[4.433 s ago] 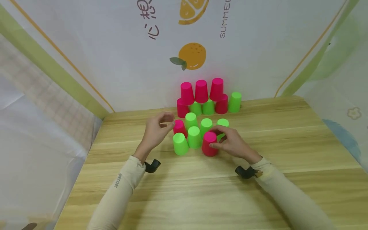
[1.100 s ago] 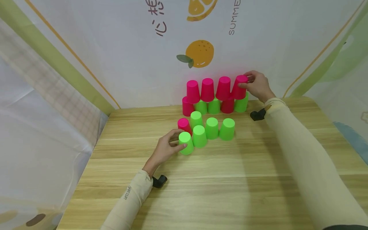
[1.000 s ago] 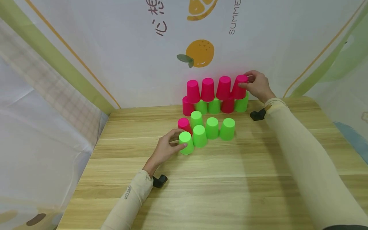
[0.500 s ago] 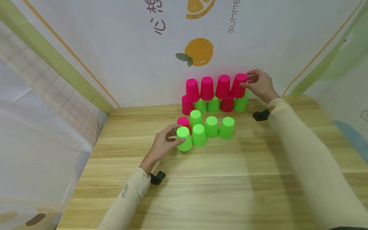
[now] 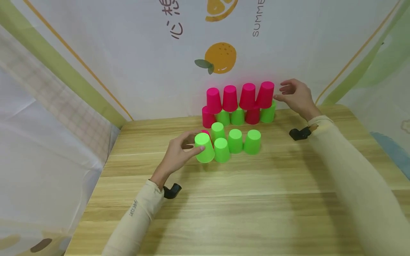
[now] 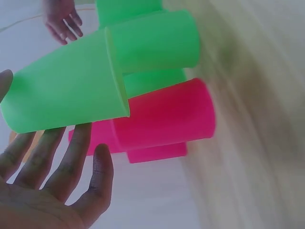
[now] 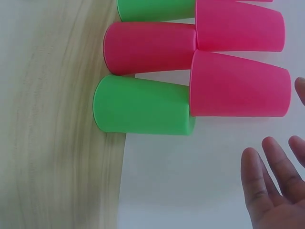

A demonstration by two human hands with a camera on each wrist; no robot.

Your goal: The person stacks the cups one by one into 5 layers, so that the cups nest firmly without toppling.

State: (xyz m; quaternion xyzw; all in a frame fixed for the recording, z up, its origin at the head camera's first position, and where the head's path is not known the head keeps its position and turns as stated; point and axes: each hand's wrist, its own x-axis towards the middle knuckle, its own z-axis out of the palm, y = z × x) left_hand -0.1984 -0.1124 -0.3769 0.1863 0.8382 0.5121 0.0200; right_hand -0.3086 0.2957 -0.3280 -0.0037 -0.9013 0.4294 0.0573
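left hand: and here's the action, it grips the raised green cup, thumb on the near side, fingers reaching round the far side.
doing the lift well: i'd say squeeze lightly, keep the mouth level, and get that rim well above the neighbours before any sideways travel; a low swing could clip one.
raised green cup: mouth down, between thumb and fingers, clear of the wooden table, its faint shadow underneath.
low red cup: mostly hidden from the head view, standing right behind the raised one; this looks like the easiest to knock with the fingertips.
four standing green cups: bunched to the right of the grip, all mouth down, nearest one just beside the raised rim.
back stack: five cups below, red and green, four reds on top straddling the joins.
right hand: fingers loosely bent and parted, holding nothing; the end red cup sits just off the fingertips, not touching. a steady hand here matters, i reckon: one brush could shift it.
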